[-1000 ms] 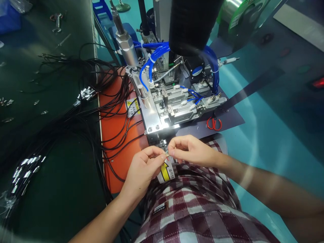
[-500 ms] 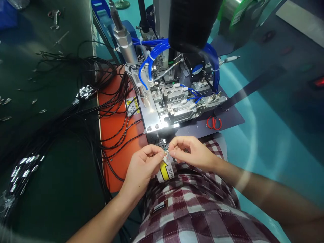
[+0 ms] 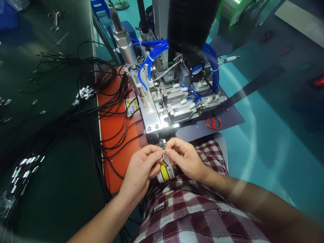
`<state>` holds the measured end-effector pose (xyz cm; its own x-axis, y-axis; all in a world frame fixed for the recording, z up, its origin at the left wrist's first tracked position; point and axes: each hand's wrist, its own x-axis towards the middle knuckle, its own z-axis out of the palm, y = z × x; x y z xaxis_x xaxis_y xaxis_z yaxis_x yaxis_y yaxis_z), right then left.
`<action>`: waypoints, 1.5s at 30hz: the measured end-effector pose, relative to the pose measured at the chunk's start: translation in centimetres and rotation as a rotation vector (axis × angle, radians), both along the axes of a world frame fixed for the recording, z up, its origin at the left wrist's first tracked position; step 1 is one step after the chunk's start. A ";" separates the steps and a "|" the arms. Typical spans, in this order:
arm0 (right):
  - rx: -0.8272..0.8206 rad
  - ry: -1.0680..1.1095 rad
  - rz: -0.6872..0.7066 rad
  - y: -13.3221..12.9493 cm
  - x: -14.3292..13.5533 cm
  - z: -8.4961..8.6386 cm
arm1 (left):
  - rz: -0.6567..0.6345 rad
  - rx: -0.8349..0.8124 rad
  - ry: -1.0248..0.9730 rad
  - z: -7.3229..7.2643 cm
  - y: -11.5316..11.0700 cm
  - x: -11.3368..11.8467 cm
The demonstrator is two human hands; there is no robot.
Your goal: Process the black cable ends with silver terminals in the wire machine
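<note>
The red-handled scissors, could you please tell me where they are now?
In the head view, the scissors lie right of centre on the grey panel, beside the metal machine and beyond the right hand.

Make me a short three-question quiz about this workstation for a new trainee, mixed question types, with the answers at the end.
1. Multiple choice: Where do the red-handled scissors lie? A) on the orange panel; B) on the grey plate; C) on the dark green bench top.
2. True or false: The left hand and the right hand both pinch fine wires.
3. Fill in the blank: The arrow on the white label near the hands is coloured ____.

Key: 1. B; 2. True; 3. yellow.
</note>
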<state>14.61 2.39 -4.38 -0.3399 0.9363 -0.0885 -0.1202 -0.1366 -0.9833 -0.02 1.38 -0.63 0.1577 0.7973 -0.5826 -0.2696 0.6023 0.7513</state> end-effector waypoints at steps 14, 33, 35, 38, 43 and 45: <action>-0.130 -0.078 0.018 -0.1 0.6 0.8 | 0.001 0.049 0.162 -0.2 -0.8 0.2; -0.066 -0.247 -0.006 0.0 0.9 1.4 | -0.073 0.077 0.208 -0.5 -0.9 0.1; 0.053 -0.326 -0.001 -0.2 1.0 1.5 | -0.081 0.081 0.206 -0.5 -0.9 0.0; 0.223 -0.403 -0.018 -0.2 1.1 1.7 | -0.093 0.098 0.225 -0.3 -0.9 0.1; -0.111 -0.162 0.080 0.3 0.9 1.8 | -0.060 0.399 0.486 0.1 -1.2 0.5; -0.214 -0.065 0.113 0.5 0.9 1.8 | -0.052 0.503 0.559 0.0 -1.1 0.5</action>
